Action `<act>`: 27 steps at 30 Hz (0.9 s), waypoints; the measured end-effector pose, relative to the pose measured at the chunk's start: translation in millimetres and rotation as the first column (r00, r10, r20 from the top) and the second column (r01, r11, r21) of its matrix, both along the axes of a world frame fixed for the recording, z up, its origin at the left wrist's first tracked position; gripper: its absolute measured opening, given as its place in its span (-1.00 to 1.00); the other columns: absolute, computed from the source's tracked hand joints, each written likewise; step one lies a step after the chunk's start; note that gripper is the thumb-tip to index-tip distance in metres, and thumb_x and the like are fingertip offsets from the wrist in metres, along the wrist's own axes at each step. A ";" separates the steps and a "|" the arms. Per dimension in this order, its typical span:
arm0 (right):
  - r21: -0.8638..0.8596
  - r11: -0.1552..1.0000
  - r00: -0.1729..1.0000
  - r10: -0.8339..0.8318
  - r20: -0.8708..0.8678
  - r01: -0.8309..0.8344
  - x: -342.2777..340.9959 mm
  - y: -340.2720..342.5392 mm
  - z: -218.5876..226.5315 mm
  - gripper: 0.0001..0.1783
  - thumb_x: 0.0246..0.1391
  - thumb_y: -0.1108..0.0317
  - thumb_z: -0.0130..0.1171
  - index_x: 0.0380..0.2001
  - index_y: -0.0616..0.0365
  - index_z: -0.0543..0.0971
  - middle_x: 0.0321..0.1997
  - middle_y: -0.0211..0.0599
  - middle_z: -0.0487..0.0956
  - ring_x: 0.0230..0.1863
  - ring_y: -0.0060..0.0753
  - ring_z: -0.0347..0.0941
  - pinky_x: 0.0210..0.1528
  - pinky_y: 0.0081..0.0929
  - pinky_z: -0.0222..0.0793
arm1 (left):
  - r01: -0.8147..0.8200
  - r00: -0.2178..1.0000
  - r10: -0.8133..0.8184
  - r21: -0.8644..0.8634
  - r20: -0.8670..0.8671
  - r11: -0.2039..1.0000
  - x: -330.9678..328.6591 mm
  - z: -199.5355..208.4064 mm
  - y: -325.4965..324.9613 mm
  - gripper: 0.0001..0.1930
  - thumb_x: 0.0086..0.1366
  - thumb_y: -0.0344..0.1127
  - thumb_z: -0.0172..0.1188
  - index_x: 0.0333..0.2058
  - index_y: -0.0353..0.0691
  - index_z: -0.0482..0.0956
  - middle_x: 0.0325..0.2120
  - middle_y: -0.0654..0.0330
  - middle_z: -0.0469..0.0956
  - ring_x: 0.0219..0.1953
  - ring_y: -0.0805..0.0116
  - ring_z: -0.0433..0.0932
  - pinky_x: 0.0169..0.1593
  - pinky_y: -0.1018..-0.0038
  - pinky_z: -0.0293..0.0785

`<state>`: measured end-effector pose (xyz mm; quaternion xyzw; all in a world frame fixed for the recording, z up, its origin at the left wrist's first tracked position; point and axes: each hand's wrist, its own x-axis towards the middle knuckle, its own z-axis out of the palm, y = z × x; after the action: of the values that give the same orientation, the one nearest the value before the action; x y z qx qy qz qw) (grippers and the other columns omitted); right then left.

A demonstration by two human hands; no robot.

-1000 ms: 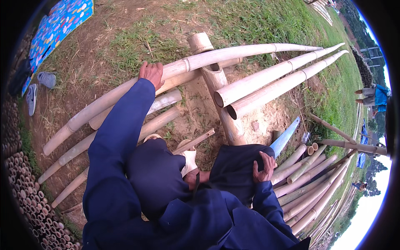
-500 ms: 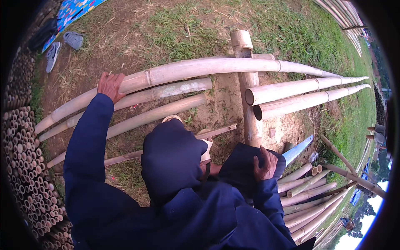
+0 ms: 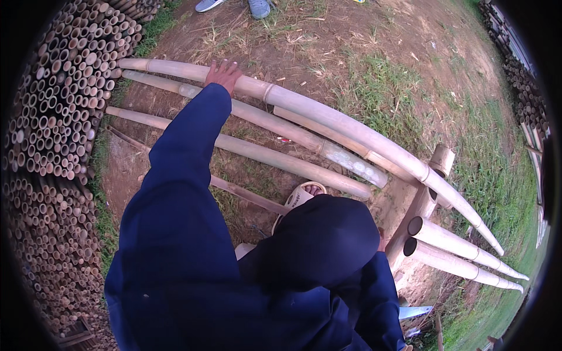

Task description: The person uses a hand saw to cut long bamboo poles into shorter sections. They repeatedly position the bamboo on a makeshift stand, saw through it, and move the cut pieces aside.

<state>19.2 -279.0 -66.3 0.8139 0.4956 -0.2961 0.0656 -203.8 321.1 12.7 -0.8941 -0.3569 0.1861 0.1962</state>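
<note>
My left hand [image 3: 223,76] lies across the long pale bamboo pole [image 3: 316,108], fingers stretched over its far edge and slightly apart. The pole runs from the stacked bamboo at the left to the lower right, crossing a notched bamboo post [image 3: 442,159]. Nearer to me lie a bamboo pole with whitish patches [image 3: 351,165] and a plain bamboo pole [image 3: 287,162], roughly alongside it. Only a sliver of my right hand [image 3: 382,240] shows beside my dark-clothed knee, near the post; its fingers are hidden.
Cut bamboo ends [image 3: 61,117] are stacked high along the left. Two bamboo poles [image 3: 445,237] point away at the right, with a saw blade [image 3: 414,312] below them. A thin bamboo strip [image 3: 252,198] lies by my sandal [image 3: 300,198]. Grey shoes [image 3: 259,8] stand at the far edge.
The view has swung left, bringing more of the bamboo stack into sight. My left hand remains on the long pole, its fingers now more stretched. My right hand has become mostly hidden behind my knee.
</note>
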 end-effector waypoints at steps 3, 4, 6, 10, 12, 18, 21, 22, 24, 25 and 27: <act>0.046 0.999 0.999 0.017 -0.051 -0.015 26.2 -35.6 -83.2 -0.59 0.30 0.16 -0.04 0.16 -0.13 0.55 0.05 -0.35 0.66 0.08 -0.18 0.60 0.21 -0.03 0.36 | -0.047 0.998 0.049 -0.070 0.027 0.996 16.0 -16.5 -0.8 -0.28 0.19 -0.19 0.40 0.34 0.10 0.36 0.49 0.24 0.14 0.52 0.14 0.07 0.52 -0.09 -0.11; 0.137 0.990 0.998 0.019 -0.066 -0.010 30.5 -50.0 -115.1 -0.61 0.30 0.15 -0.04 0.11 -0.12 0.58 0.01 -0.34 0.68 0.02 -0.15 0.63 0.12 -0.06 0.44 | -0.061 0.998 0.063 -0.103 0.024 0.993 17.1 -21.5 -3.5 -0.28 0.20 -0.21 0.38 0.35 0.09 0.35 0.48 0.22 0.15 0.52 0.14 0.08 0.52 -0.09 -0.10; 0.122 0.989 0.992 0.092 -0.090 -0.081 32.2 -38.4 -109.3 -0.66 0.28 0.12 -0.01 -0.03 -0.05 0.62 -0.05 -0.29 0.67 -0.04 -0.08 0.64 -0.03 -0.08 0.49 | -0.081 0.992 0.095 -0.150 0.088 0.985 4.0 -25.0 -10.6 -0.29 0.22 -0.22 0.35 0.35 0.04 0.34 0.47 0.19 0.16 0.49 0.12 0.12 0.51 -0.07 -0.08; 0.121 0.987 0.958 -0.072 -0.279 0.110 26.2 -9.7 -37.2 -0.69 0.19 0.04 0.10 -0.23 0.02 0.61 -0.19 -0.20 0.64 -0.12 -0.03 0.64 -0.19 -0.06 0.49 | 0.047 0.888 0.062 -0.225 0.456 0.973 -24.8 -48.8 -65.4 -0.31 0.25 -0.16 0.33 0.34 -0.09 0.34 0.42 0.09 0.23 0.40 0.04 0.25 0.47 0.01 0.02; 0.191 0.971 0.971 -0.097 -0.220 0.140 17.2 5.2 9.5 -0.72 0.14 0.07 0.15 -0.25 0.01 0.59 -0.23 -0.21 0.62 -0.15 -0.03 0.63 -0.21 -0.07 0.48 | 0.136 0.829 0.060 -0.305 0.556 0.943 -43.0 -55.2 -106.1 -0.31 0.27 -0.05 0.33 0.32 -0.11 0.36 0.39 0.07 0.28 0.37 0.02 0.29 0.46 0.04 0.05; 0.488 0.872 0.989 -0.039 0.145 -0.037 12.1 33.5 63.6 -0.74 -0.06 0.21 0.31 -0.28 -0.02 0.54 -0.37 -0.26 0.54 -0.29 -0.08 0.58 -0.27 -0.13 0.40 | 0.142 0.941 0.101 -0.646 0.324 0.750 -118.4 -29.4 -172.0 -0.33 0.28 0.20 0.28 0.20 -0.14 0.51 0.19 0.07 0.53 0.28 0.08 0.44 0.40 0.09 0.19; 0.582 0.789 0.937 -0.021 0.347 -0.198 24.2 43.2 65.5 -0.71 -0.16 0.31 0.36 -0.32 -0.03 0.51 -0.43 -0.30 0.47 -0.36 -0.12 0.53 -0.29 -0.17 0.35 | 0.300 0.885 -0.075 -0.439 0.459 0.847 -148.1 -43.0 -171.5 -0.41 0.22 0.12 0.36 0.12 -0.08 0.54 0.01 0.16 0.63 0.17 0.11 0.53 0.33 0.09 0.29; 0.601 0.768 0.923 -0.032 0.384 -0.223 27.3 48.1 70.4 -0.70 -0.18 0.34 0.37 -0.33 -0.03 0.51 -0.45 -0.31 0.45 -0.37 -0.14 0.51 -0.30 -0.18 0.34 | 0.289 0.890 -0.073 -0.432 0.451 0.854 -151.9 -48.4 -167.5 -0.44 0.17 0.07 0.40 0.06 -0.09 0.55 -0.02 0.17 0.63 0.12 0.11 0.55 0.27 0.10 0.34; 0.601 0.759 0.901 -0.045 0.432 -0.251 34.2 53.7 84.2 -0.71 -0.19 0.39 0.35 -0.33 -0.02 0.52 -0.43 -0.31 0.46 -0.35 -0.14 0.51 -0.30 -0.16 0.34 | 0.275 0.893 -0.072 -0.412 0.445 0.868 -146.5 -50.9 -151.4 -0.50 0.08 -0.05 0.48 -0.06 -0.12 0.57 -0.08 0.18 0.64 0.03 0.10 0.60 0.15 0.11 0.43; 0.604 0.757 0.890 -0.065 0.452 -0.251 41.7 52.7 87.4 -0.71 -0.19 0.41 0.35 -0.33 -0.01 0.53 -0.43 -0.31 0.46 -0.35 -0.14 0.51 -0.30 -0.17 0.35 | 0.357 0.826 -0.128 -0.333 0.548 0.873 -142.7 -49.2 -147.3 -0.52 0.04 -0.10 0.50 -0.10 -0.11 0.55 -0.13 0.20 0.64 -0.02 0.10 0.61 0.09 0.13 0.45; 0.627 0.740 0.865 -0.129 0.485 -0.241 59.7 46.8 95.0 -0.74 -0.20 0.45 0.33 -0.35 0.00 0.55 -0.43 -0.30 0.46 -0.35 -0.12 0.51 -0.27 -0.17 0.37 | 0.496 0.645 -0.245 -0.153 0.724 0.855 -117.8 -38.3 -147.7 -0.53 -0.03 -0.20 0.53 -0.17 -0.09 0.51 -0.23 0.24 0.62 -0.14 0.11 0.63 -0.03 0.15 0.47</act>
<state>78.9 -232.1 28.8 0.8141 0.5590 0.1245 -0.0961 -321.7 173.4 -25.6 -0.9723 -0.1717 -0.1416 -0.0707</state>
